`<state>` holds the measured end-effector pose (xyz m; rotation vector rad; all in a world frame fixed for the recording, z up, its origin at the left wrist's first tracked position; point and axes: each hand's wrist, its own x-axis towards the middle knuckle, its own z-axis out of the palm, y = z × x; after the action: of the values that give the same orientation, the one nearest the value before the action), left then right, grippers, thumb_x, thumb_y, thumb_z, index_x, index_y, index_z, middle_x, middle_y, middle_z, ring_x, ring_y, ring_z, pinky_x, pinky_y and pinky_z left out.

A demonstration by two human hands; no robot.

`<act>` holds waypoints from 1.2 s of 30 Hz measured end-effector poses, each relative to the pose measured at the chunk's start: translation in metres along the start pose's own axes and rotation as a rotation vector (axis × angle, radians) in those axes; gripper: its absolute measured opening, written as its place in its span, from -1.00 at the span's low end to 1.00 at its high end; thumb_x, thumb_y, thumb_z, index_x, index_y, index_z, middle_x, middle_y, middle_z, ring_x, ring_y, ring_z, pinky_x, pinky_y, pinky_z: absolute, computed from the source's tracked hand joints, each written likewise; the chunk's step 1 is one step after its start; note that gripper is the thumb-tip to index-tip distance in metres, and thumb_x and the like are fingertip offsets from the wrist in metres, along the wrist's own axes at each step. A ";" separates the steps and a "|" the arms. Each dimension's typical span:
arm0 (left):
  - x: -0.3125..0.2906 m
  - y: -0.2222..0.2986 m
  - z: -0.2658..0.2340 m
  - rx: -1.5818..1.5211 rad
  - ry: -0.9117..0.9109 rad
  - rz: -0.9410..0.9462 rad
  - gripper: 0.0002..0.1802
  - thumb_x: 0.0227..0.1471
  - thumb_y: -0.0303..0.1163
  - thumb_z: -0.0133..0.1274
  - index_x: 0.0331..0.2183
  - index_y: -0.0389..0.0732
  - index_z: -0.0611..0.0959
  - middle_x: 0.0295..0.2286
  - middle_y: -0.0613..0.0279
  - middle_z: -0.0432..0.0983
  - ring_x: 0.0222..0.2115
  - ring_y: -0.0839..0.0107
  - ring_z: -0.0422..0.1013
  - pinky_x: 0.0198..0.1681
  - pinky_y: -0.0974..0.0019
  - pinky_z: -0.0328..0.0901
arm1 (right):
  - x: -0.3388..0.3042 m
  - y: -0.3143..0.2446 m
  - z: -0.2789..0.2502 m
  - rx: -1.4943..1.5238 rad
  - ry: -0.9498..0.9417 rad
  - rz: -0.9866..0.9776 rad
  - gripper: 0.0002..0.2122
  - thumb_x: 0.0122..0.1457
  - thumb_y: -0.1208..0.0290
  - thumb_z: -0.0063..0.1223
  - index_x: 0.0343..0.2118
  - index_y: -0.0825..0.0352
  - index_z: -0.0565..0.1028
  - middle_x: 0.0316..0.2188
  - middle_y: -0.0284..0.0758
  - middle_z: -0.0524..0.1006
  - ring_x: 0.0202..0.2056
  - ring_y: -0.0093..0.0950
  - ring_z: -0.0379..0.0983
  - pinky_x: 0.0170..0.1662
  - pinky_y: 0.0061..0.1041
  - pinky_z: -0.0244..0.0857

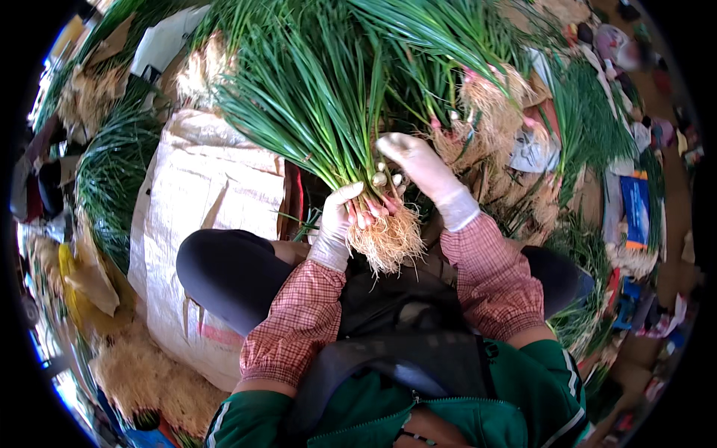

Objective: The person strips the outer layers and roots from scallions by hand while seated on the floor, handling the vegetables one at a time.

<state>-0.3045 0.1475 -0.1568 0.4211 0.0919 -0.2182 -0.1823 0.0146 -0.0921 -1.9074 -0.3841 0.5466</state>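
A large bunch of green onions with pink-white bulbs fans away from me, and its tangled pale roots hang toward my lap. My left hand, in a white glove, is closed around the bunch just above the bulbs, with the thumb across the stems. Beside the right edge of the stems is my gloved right hand, its fingers stretched toward the leaves close to a few small white bulbs. Its thumb and fingertips are partly hidden.
More green onions with shaggy roots lie at the far right. A pale woven sack covers the area left of my knee. Other onion piles line the left, near a yellow bag. A blue package is at the right.
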 end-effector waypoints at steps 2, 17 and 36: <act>0.007 -0.005 0.011 0.111 0.128 -0.019 -0.49 0.01 -0.19 -0.05 -0.18 -0.48 0.49 -0.43 -0.31 0.51 -0.72 0.35 0.44 -0.75 0.52 0.29 | 0.007 0.012 -0.018 -0.013 -0.055 -0.151 -0.75 0.16 0.34 0.02 -0.19 0.41 0.51 -0.36 -0.37 0.54 -0.32 -0.59 0.42 -0.21 -0.60 0.28; 0.032 0.017 0.082 0.057 -0.306 0.142 -0.35 -0.15 -0.26 0.10 -0.03 -0.32 0.28 -0.45 0.26 0.27 -0.40 0.31 0.30 -0.06 0.06 0.21 | -0.436 0.146 -0.425 -1.687 0.478 0.250 -0.93 0.06 0.52 -0.02 -0.40 0.27 0.50 -0.59 -0.24 0.40 -0.47 -0.36 0.44 -0.48 -0.44 0.31; 0.034 -0.019 0.033 0.072 0.058 0.080 -0.37 0.05 -0.14 -0.09 0.01 -0.46 0.33 -0.46 -0.23 0.53 -0.74 0.41 0.42 -0.74 0.53 0.29 | -0.069 0.012 -0.076 -0.445 -0.208 0.094 -0.54 0.18 -0.03 -0.12 -0.27 0.36 0.54 -0.28 -0.16 0.54 -0.27 -0.33 0.45 -0.16 -0.33 0.29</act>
<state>-0.2741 0.1105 -0.1385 0.5018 0.1237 -0.1306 -0.1994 -0.0839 -0.0649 -2.3106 -0.5901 0.7747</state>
